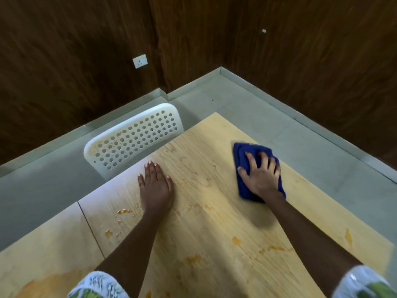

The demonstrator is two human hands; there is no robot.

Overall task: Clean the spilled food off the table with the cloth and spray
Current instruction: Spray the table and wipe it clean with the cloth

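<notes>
Pressing the cloth (243, 152) at two o'clock on the bench (206, 222), the right hand (261, 176) spreads its fingers (251, 161); left hand (155, 186) lies flat, fingers straight. Orange spill (236, 240) dots six o'clock.

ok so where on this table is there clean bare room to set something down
Bare wood lies between the left hand and the blue cloth under the right hand, out to the table far corner. Orange spill crowds the near half, around both forearms.

Plain room, wood-panelled walls (300, 50), wall socket (140, 61), plastic chair (133, 138)
</notes>
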